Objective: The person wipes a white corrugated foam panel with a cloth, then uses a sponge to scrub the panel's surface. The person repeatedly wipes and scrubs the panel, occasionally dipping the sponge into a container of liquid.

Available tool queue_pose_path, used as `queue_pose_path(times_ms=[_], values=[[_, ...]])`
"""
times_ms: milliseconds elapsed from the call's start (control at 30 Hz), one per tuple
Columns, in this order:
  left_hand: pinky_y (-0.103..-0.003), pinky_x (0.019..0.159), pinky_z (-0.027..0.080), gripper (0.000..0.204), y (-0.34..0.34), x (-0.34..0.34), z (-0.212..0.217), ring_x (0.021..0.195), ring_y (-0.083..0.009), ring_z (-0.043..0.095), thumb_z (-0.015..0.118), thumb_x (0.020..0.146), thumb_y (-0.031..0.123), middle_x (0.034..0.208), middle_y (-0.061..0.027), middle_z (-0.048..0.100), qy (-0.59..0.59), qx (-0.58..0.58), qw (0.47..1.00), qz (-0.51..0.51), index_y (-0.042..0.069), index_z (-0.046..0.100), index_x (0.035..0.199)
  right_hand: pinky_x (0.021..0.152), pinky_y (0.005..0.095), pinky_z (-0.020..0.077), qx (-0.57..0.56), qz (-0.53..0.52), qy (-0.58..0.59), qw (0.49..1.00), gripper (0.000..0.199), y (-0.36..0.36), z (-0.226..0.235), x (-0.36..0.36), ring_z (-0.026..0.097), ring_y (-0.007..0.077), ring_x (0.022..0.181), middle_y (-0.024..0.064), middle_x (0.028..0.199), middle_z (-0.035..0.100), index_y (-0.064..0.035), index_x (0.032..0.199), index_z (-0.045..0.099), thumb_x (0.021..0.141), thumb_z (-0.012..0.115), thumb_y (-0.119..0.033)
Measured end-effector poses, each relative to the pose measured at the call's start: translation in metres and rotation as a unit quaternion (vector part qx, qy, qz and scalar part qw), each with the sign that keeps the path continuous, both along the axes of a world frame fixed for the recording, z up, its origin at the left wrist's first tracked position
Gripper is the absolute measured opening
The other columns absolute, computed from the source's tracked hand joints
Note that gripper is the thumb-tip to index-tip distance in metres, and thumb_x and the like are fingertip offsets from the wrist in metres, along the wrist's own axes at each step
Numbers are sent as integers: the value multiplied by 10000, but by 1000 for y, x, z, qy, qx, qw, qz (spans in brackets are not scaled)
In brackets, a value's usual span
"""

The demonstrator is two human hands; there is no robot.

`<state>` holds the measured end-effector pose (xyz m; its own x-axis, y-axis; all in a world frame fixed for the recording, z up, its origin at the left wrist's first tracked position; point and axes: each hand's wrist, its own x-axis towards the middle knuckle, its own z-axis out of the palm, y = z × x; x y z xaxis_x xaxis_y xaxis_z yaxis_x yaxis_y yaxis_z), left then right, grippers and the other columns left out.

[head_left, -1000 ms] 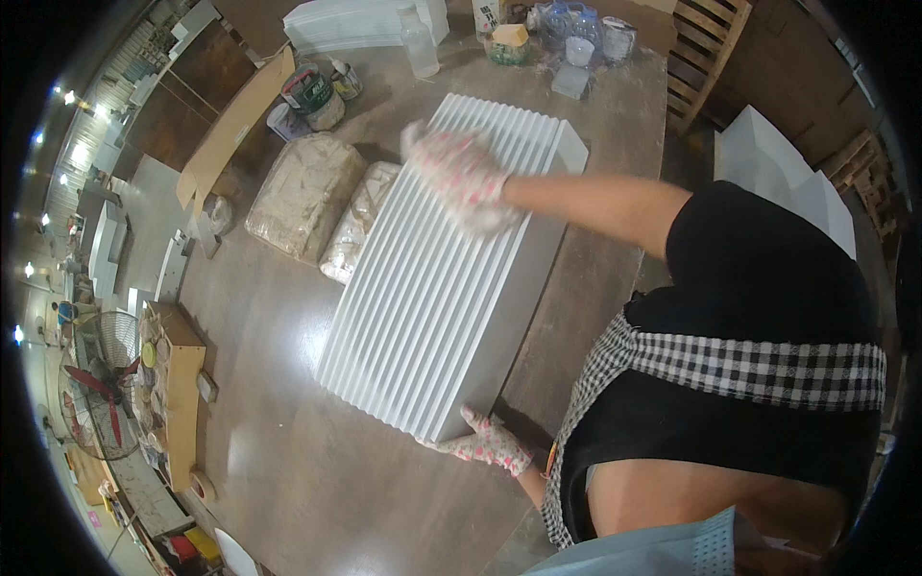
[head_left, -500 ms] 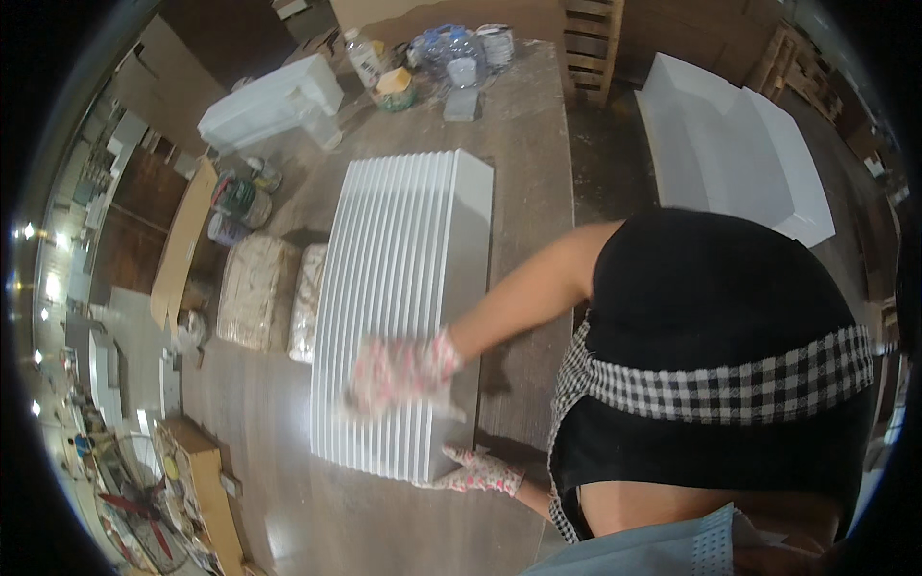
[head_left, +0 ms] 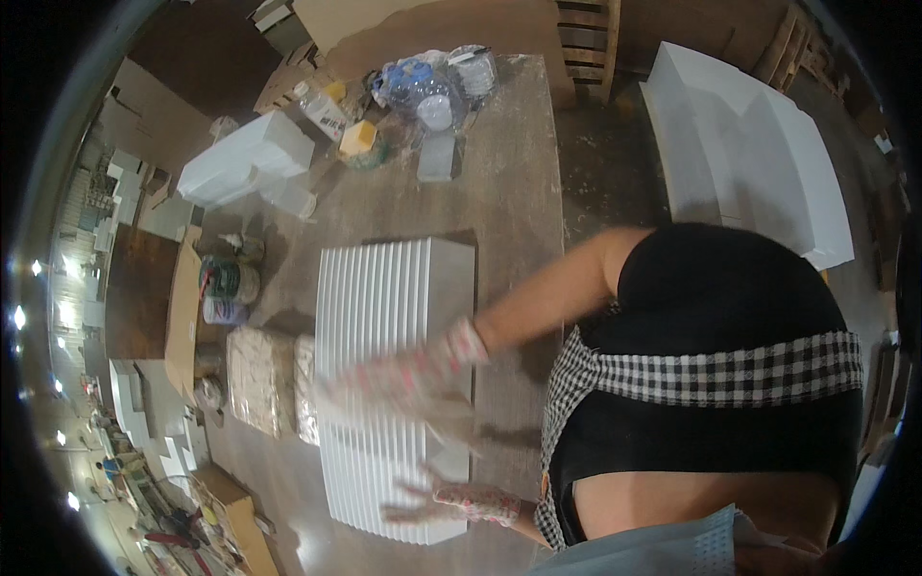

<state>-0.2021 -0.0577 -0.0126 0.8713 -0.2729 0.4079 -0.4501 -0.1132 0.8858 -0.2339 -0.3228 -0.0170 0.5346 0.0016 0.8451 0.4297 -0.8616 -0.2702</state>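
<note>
The ribbed panel (head_left: 389, 384) lies flat on the table (head_left: 509, 182), near its front edge, where the left hand (head_left: 451, 501) presses it with spread fingers so it stays steady while the blurred right hand (head_left: 408, 376) lies open across its ribs, grasping nothing.

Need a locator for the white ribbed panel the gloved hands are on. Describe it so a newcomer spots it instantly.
Start at the long wooden worktable. The white ribbed panel lies flat in its middle, under the gloved right hand and the left hand. Unlike the smooth white blocks at the far left or the brownish wrapped bundles beside it, its top carries parallel lengthwise grooves.
</note>
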Motion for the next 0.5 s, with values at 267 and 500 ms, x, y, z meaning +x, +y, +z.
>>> queue_pose_path(times_ms=[267, 500], values=[[-453, 972, 484, 626, -107, -95, 57, 1261, -349, 479, 622, 924, 281, 1452, -194, 443, 401, -102, 863, -288, 24, 391, 1446, 812, 432, 509, 207, -334, 92, 915, 257, -219, 62, -93, 633, 307, 964, 135, 1007, 636, -68, 1071, 594, 918, 614, -273], [-329, 881, 510, 315, -86, -110, 6, 1037, -214, 618, 534, 953, 49, 1257, -161, 618, 138, 83, 962, -223, -21, 594, 1253, 902, 440, 468, 84, -581, 307, 749, 529, -374, 28, -85, 604, 337, 1054, 169, 1197, 646, -138, 1226, 649, 810, 569, -454]])
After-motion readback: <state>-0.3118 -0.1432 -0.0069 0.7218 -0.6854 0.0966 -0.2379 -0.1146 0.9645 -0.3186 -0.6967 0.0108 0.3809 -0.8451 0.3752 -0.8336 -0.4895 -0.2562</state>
